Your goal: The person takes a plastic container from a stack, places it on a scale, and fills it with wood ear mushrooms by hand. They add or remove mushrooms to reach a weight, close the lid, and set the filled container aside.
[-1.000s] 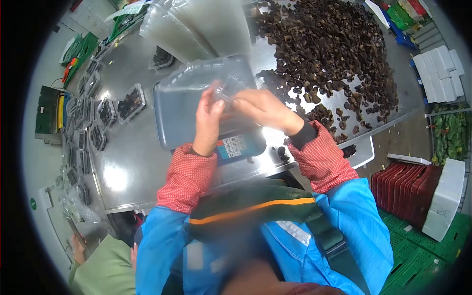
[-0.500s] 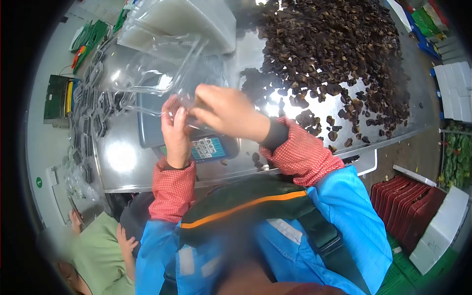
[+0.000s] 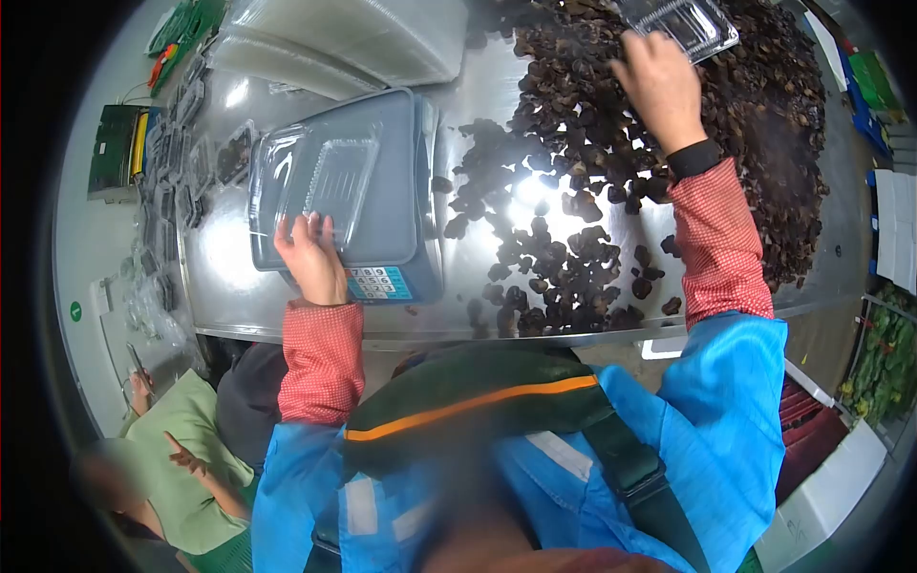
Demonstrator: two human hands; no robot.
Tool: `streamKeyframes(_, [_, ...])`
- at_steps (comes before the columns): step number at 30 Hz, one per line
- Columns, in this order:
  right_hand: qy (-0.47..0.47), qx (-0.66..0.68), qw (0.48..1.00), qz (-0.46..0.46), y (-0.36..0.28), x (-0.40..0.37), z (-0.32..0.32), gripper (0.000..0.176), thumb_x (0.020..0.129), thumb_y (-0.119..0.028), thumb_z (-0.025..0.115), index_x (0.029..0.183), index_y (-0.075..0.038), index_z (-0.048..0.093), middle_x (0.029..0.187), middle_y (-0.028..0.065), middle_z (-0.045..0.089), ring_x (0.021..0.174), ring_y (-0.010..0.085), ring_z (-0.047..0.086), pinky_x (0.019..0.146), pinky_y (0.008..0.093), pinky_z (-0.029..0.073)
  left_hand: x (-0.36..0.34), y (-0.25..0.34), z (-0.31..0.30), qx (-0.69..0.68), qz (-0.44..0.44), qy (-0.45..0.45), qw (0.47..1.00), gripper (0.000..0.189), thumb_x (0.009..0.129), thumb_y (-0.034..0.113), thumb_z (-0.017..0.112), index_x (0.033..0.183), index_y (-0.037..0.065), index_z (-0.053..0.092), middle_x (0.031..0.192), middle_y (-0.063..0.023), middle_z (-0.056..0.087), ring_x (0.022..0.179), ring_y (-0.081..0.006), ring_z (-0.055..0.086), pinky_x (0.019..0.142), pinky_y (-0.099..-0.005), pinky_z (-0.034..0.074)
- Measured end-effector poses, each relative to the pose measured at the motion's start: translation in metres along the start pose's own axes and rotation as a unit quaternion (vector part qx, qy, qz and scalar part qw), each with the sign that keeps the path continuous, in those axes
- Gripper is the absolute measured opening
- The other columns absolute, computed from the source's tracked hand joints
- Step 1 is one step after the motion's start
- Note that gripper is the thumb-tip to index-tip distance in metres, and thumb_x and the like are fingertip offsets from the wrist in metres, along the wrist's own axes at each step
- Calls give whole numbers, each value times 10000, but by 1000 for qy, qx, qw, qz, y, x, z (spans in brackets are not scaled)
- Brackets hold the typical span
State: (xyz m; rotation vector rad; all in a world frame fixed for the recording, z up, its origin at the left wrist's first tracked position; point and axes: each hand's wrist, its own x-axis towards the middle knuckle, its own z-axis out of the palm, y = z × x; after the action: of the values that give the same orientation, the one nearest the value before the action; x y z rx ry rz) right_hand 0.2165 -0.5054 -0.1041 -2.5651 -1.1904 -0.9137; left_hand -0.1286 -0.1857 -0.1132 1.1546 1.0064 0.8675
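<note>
My left hand (image 3: 311, 256) rests with its fingers on the near edge of a clear plastic container (image 3: 334, 191), which lies on a grey tray (image 3: 396, 215) over a scale with a number keypad (image 3: 378, 283). At the top right, my right hand (image 3: 661, 86) is at a second clear container (image 3: 690, 27) above the heap of dark, wrinkled pieces (image 3: 573, 124). Its fingers touch that container's near edge; the exact grip is blurred.
Stacks of clear containers (image 3: 382, 43) stand behind the scale. Filled, closed packs (image 3: 191, 158) lie at the table's left. A person in a green top (image 3: 186, 458) is at the lower left. White boxes (image 3: 821, 487) stand at the lower right.
My hands have moved apart. The right went up and right to the heap with a container; the left went down and left, and a container now lies on the tray.
</note>
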Motion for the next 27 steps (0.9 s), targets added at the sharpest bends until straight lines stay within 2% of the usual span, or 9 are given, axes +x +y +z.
streamKeyframes(5, [-135, 43, 983, 114, 17, -14, 80, 664, 848, -606, 609, 1329, -154, 546, 1069, 180, 588, 991, 360, 615, 790, 440, 533, 4, 4, -17, 46, -71, -77, 993, 613, 976, 304, 602, 1415, -17, 317, 1278, -178, 458, 1207, -292, 481, 1022, -408, 426])
streamKeyframes(7, [-181, -16, 966, 184, 20, -9, 99, 709, 830, -685, 555, 1342, -194, 548, 1125, 162, 594, 1069, 356, 591, 888, 475, 493, -5, 16, -17, 81, -115, -88, 986, 685, 977, 364, 593, 1446, -28, 283, 1294, -191, 450, 1197, -293, 485, 992, -390, 435])
streamKeyframes(10, [-275, -20, 953, 125, -24, -16, 106, 730, 790, -754, 517, 1295, -230, 577, 1262, 94, 558, 1208, 321, 498, 1029, 645, 282, -13, 19, -27, 143, -72, -56, 985, 643, 976, 362, 588, 1448, 19, 319, 1245, -153, 484, 1104, -247, 542, 857, -351, 457])
streamKeyframes(11, [-294, -14, 951, 90, -52, -21, 91, 704, 797, -729, 525, 1280, -220, 585, 1271, 83, 552, 1202, 319, 502, 1020, 623, 317, -17, 21, -27, 165, -54, -42, 984, 630, 975, 356, 587, 1448, 30, 327, 1236, -142, 489, 1086, -238, 551, 830, -344, 460])
streamKeyframes(17, [-241, 175, 950, 97, -142, -115, 21, 569, 795, -361, 732, 1311, -200, 553, 1246, 118, 523, 1158, 336, 489, 898, 542, 441, -68, 6, 1, 231, 242, -138, 932, 488, 933, 14, 562, 1398, 66, 426, 1149, -56, 495, 912, -107, 512, 774, -242, 469])
streamKeyframes(19, [-202, 194, 958, 54, -135, -121, -5, 599, 777, -345, 749, 1320, -198, 545, 1194, 134, 546, 1086, 334, 530, 870, 491, 470, -92, -3, 23, 221, 237, -256, 911, 338, 941, -20, 517, 1275, 21, 543, 1028, -57, 587, 807, -101, 527, 701, -232, 454])
streamKeyframes(21, [-214, 225, 947, 80, -113, -108, -22, 623, 757, -337, 763, 1319, -186, 542, 1132, 137, 559, 1012, 332, 563, 825, 458, 492, -95, -5, 38, 296, 265, -405, 824, 208, 912, -40, 553, 1101, -1, 630, 922, -74, 617, 774, -128, 565, 697, -243, 462])
streamKeyframes(24, [-157, 139, 971, 117, -48, -85, -20, 634, 745, -345, 769, 1304, -154, 541, 1000, 157, 569, 844, 337, 607, 715, 435, 513, -97, -17, 63, 340, 240, -450, 790, 212, 841, -29, 649, 1052, -16, 638, 921, -108, 616, 791, -173, 594, 727, -275, 476])
streamKeyframes(27, [-139, -38, 968, 207, 27, -78, 18, 684, 804, -595, 667, 1337, -190, 528, 1037, 146, 587, 936, 326, 596, 799, 454, 493, -98, -27, 88, 348, 269, -438, 784, 262, 802, 5, 665, 1063, 27, 660, 988, -112, 628, 910, -261, 615, 819, -326, 490])
